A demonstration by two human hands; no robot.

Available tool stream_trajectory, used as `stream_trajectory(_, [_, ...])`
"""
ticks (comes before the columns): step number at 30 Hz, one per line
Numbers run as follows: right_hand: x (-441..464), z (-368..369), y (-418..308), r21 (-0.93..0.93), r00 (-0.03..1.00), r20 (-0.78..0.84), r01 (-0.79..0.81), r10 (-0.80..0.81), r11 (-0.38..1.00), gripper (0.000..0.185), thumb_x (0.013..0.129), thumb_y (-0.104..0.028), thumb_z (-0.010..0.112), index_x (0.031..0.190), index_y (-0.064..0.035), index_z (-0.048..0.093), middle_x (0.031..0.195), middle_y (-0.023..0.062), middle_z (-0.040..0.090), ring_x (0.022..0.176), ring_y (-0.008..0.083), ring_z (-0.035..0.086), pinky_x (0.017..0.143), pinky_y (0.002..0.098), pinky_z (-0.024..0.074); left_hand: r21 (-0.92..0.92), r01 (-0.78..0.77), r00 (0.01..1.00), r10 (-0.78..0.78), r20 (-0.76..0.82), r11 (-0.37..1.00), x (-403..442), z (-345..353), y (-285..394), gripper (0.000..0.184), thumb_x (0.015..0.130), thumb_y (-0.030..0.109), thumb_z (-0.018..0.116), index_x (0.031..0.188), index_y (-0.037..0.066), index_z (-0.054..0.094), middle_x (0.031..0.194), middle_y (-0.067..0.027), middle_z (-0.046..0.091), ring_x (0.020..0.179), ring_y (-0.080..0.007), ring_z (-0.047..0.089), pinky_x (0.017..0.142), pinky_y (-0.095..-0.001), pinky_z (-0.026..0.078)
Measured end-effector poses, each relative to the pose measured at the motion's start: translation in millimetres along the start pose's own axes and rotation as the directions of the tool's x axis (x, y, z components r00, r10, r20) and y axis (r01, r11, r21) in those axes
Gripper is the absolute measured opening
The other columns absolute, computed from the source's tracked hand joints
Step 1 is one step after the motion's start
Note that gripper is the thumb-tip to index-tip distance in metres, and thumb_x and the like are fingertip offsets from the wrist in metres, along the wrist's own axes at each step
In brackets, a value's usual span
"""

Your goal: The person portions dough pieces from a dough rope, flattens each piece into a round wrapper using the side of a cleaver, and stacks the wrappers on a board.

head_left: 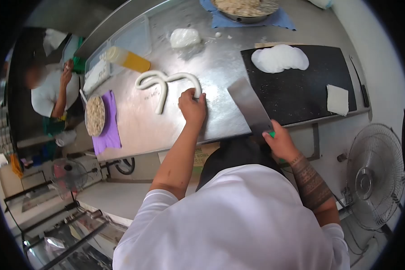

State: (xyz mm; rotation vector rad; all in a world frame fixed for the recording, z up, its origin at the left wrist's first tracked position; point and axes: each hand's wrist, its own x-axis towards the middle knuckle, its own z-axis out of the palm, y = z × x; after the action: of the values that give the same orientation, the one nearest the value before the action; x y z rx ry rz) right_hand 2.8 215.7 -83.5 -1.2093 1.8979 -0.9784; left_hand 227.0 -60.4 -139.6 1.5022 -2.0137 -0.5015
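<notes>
A long rope of white dough (161, 90) lies in loops on the steel table. My left hand (192, 107) is closed around its near right end. In my right hand (280, 141) is a cleaver (249, 105), gripped by its green handle, with the wide blade pointing up and left between the table and the black board (297, 94). The blade is apart from the dough rope. Thin white rounds (280, 59), which look like flattened dough and overlap one another, lie at the board's far side.
A folded white cloth (337, 100) and a long dark knife (360, 83) are at the right. A yellow oil bottle (128, 59), a plastic-wrapped white lump (185, 38), and filling bowls (95, 116) stand around. A fan (374, 177) is right; another person (54, 90) is left.
</notes>
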Motion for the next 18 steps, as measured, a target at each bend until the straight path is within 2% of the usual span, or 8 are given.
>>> stream_trajectory(1, [18.6,4.8,-8.8,-0.117,0.989,-0.006,0.149,-0.150,0.982,0.036,0.100,-0.014,0.068,0.132,-0.0015,0.058,0.092,0.0240,0.073,0.078,0.0384,0.073,0.068,0.0491,0.0564,-0.063,0.041,0.999,-0.040,0.014,0.997,4.1,-3.2,3.7,0.036,0.084,0.015,0.087,0.113,0.003,0.070,0.106,-0.0162,0.070,0.100,-0.0336,0.066,0.094,-0.0453,0.051])
stream_trajectory(2, [34.2,7.4,-18.9,-0.213,0.989,0.055,0.147,-0.138,0.966,0.033,0.100,-0.014,0.066,0.130,-0.0018,0.058,0.092,0.0253,0.073,0.081,0.0410,0.073,0.070,0.0514,0.0561,-0.154,0.107,0.994,-0.107,0.004,0.982,5.0,-8.5,6.8,0.032,0.085,0.010,0.085,0.112,0.001,0.070,0.102,-0.0171,0.071,0.090,-0.0324,0.068,0.084,-0.0432,0.055])
stream_trajectory(4, [66.0,5.7,-65.6,-0.395,0.981,0.164,0.158,-0.100,0.905,0.028,0.100,-0.014,0.063,0.125,-0.0026,0.058,0.091,0.0280,0.072,0.086,0.0462,0.071,0.073,0.0560,0.0557,-0.152,0.179,0.983,-0.172,0.064,0.972,8.2,-25.4,5.3,0.032,0.085,0.009,0.085,0.111,0.000,0.070,0.102,-0.0178,0.071,0.088,-0.0323,0.069,0.082,-0.0430,0.056])
stream_trajectory(7, [105.6,15.1,-108.2,-0.553,0.943,0.307,0.287,-0.129,0.782,0.021,0.100,-0.012,0.058,0.120,-0.0042,0.058,0.086,0.0225,0.073,0.082,0.0431,0.073,0.072,0.0554,0.0567,-0.129,0.174,0.980,-0.158,0.122,0.976,7.5,-35.4,-9.0,0.034,0.084,0.010,0.086,0.111,-0.001,0.069,0.103,-0.0184,0.071,0.088,-0.0322,0.071,0.082,-0.0432,0.057])
stream_trajectory(8, [112.8,19.7,-114.2,-0.589,0.923,0.325,0.367,-0.205,0.720,0.019,0.099,-0.009,0.055,0.118,-0.0048,0.058,0.084,0.0205,0.073,0.081,0.0412,0.074,0.071,0.0531,0.0582,-0.137,0.164,0.980,-0.146,0.132,0.977,8.6,-34.1,-11.5,0.034,0.084,0.010,0.087,0.111,-0.001,0.069,0.103,-0.0183,0.071,0.088,-0.0323,0.071,0.082,-0.0433,0.057])
stream_trajectory(11, [128.1,28.6,-133.8,-0.625,0.867,0.436,0.484,-0.239,0.612,0.021,0.099,-0.007,0.054,0.119,-0.0044,0.059,0.083,0.0191,0.073,0.079,0.0403,0.074,0.069,0.0519,0.0584,-0.145,0.147,0.983,-0.128,0.132,0.978,10.2,-35.2,-9.6,0.033,0.083,0.011,0.087,0.109,0.000,0.070,0.104,-0.0177,0.071,0.088,-0.0327,0.071,0.081,-0.0435,0.057])
stream_trajectory(16, [142.0,50.2,-110.5,-0.603,0.881,0.428,0.443,-0.199,0.664,0.020,0.099,-0.006,0.052,0.118,-0.0039,0.058,0.086,0.0201,0.073,0.080,0.0414,0.074,0.069,0.0526,0.0582,-0.065,0.074,0.991,-0.067,0.115,0.995,9.5,-38.6,-6.5,0.033,0.085,0.011,0.086,0.111,0.001,0.069,0.103,-0.0174,0.070,0.086,-0.0331,0.071,0.080,-0.0437,0.057])
stream_trajectory(18, [137.6,52.0,-110.4,-0.596,0.904,0.395,0.389,-0.164,0.702,0.020,0.099,-0.007,0.054,0.118,-0.0039,0.057,0.087,0.0209,0.073,0.081,0.0418,0.074,0.070,0.0535,0.0580,-0.119,0.066,0.997,-0.060,0.053,0.991,7.4,-39.3,-6.7,0.032,0.086,0.010,0.084,0.113,0.001,0.069,0.104,-0.0169,0.070,0.086,-0.0330,0.070,0.080,-0.0439,0.057])
